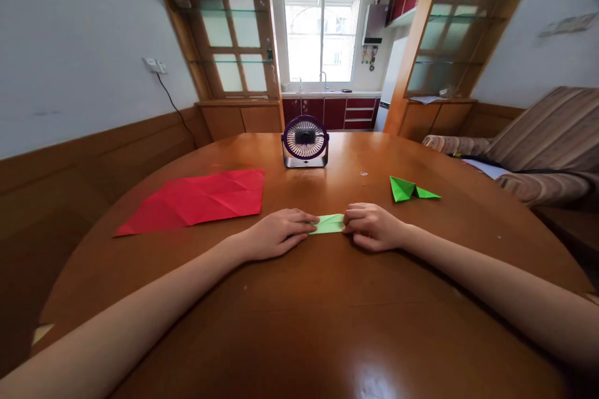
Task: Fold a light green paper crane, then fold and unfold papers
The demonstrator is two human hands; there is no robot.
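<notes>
Here both the left hand (276, 232) and right hand (369, 225) pinch a green paper (329, 224) on the round wooden table (327, 324)

L hand (276, 234) + R hand (372, 226) pinch ends of green paper strip (329, 224), flat on table (327, 324); fan (305, 142) behind.

Both forearms bare, no sleeves; left hand (276, 234), right hand (372, 226) without rings, gloves.

Light green folded paper (329, 223) flat on the wooden table.
It is a small, narrow strip with a crease running across it, lying crosswise near the table's middle, its two short ends pinned under fingertips on either side.
</notes>
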